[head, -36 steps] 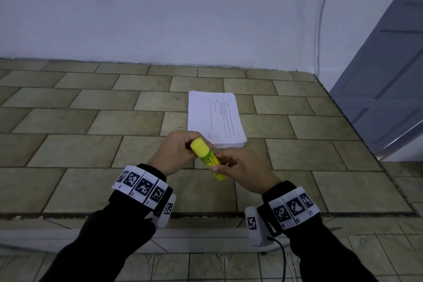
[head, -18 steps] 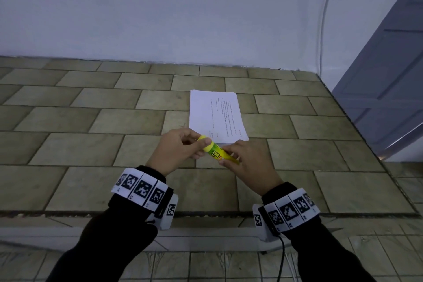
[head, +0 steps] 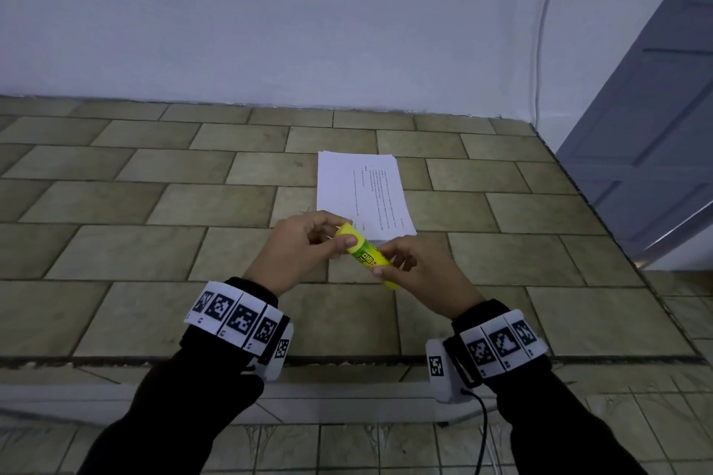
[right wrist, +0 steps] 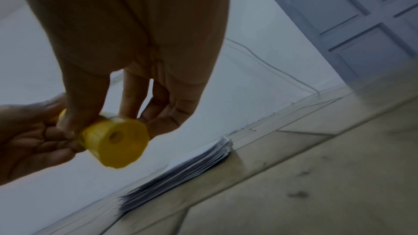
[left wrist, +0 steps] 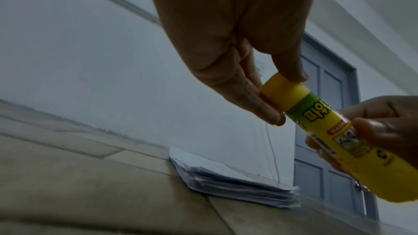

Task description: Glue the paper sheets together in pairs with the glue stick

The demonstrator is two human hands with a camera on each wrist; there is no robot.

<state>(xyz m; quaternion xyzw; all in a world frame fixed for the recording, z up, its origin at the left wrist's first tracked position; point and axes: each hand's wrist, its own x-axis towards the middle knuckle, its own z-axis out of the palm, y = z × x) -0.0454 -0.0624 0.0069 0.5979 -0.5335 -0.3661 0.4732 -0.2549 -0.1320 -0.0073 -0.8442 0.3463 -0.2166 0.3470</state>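
Note:
A yellow glue stick (head: 366, 256) with a green band is held in the air between both hands, just above the near edge of a stack of white printed paper sheets (head: 360, 191) on the tiled counter. My left hand (head: 308, 247) pinches the yellow cap (left wrist: 284, 94) with thumb and fingertips. My right hand (head: 409, 268) grips the tube's body (left wrist: 353, 147) near its lower end. The cap sits on the tube. In the right wrist view the tube's round base (right wrist: 117, 142) faces the camera, above the paper stack (right wrist: 181, 171).
The tiled counter (head: 154, 243) meets a white wall (head: 270, 31) at the back. A grey-blue door (head: 656, 127) stands at the right. A thin cable (head: 542, 31) runs down the wall near the corner. The counter's front edge (head: 347, 361) lies under my wrists.
Both hands shifted slightly with the glue stick. The left thumb and fingers have settled on the cap end, and the tube tilts a little differently.

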